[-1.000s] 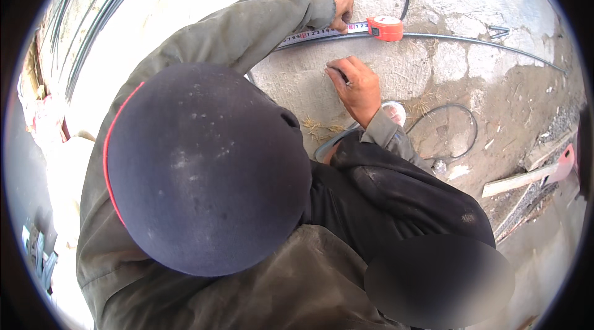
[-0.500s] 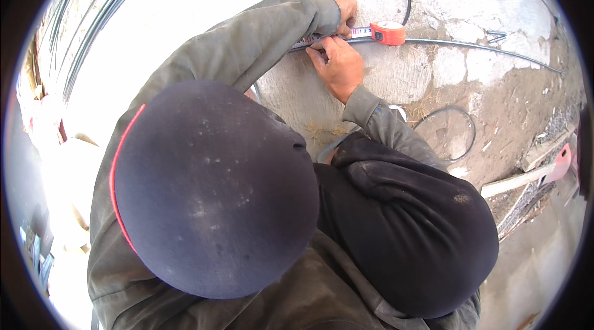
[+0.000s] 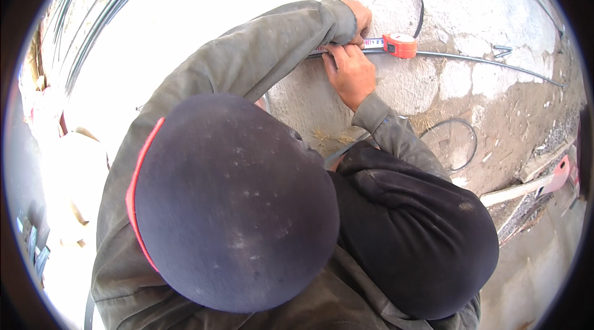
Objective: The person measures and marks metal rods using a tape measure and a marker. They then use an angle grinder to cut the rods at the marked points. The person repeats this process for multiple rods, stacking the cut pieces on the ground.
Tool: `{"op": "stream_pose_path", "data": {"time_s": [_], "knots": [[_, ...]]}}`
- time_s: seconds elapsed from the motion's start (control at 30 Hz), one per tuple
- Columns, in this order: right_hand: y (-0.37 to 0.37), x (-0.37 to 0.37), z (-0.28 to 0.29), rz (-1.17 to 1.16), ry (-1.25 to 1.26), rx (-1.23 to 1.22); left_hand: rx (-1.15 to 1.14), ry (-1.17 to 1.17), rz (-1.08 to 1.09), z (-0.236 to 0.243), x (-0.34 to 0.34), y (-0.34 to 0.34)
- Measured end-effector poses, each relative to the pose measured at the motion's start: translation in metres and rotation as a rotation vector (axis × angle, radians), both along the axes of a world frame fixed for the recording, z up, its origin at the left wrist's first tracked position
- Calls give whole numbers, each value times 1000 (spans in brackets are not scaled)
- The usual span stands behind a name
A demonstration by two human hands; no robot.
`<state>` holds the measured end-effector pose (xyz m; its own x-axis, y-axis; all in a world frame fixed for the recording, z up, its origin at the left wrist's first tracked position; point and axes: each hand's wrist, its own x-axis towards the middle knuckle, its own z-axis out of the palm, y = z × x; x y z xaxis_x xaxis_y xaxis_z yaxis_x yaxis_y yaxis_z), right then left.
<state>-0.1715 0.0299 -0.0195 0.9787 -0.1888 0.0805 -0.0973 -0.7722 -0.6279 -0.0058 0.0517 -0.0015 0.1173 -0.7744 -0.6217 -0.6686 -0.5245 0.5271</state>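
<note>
An orange-red tape measure (image 3: 400, 46) lies at the upper middle with its white blade (image 3: 374, 43) drawn out to the left. Along the blade runs a thin dark metal rod (image 3: 476, 59), which reaches far to the right. My left hand (image 3: 360, 19) comes down from above, its fingers closed and touching the blade; what lies between the fingertips is hidden. Just below, my right hand (image 3: 352, 75) pinches the rod and blade between thumb and fingers. The blade's far end is covered by my left sleeve (image 3: 272, 39).
My dark-clothed knees (image 3: 238, 206) fill the lower middle. A short black piece (image 3: 421, 15) and a bent wire (image 3: 503, 51) lie beyond the tape. A wire loop (image 3: 475, 144) and an orange-handled saw (image 3: 560, 174) are at right. Long rods (image 3: 105, 17) stretch across the upper left.
Hands, tape measure and rod all appear shifted slightly right and down, along with the whole scene. Both hands keep close together at the blade, with the right thumb and fingers drawn slightly differently.
</note>
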Motion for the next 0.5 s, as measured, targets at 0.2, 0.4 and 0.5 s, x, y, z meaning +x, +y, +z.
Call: {"op": "stream_pose_path", "data": {"time_s": [0.2,0.4,0.5], "knots": [[-3,-1,4,-11,11,-30,14,-15,-13,-1,1,-4],[-3,-4,4,39,-23,40,-17,49,-10,-2,4,0],[-1,-7,1,56,-50,95,9,77,-28,-5,6,-4]]}}
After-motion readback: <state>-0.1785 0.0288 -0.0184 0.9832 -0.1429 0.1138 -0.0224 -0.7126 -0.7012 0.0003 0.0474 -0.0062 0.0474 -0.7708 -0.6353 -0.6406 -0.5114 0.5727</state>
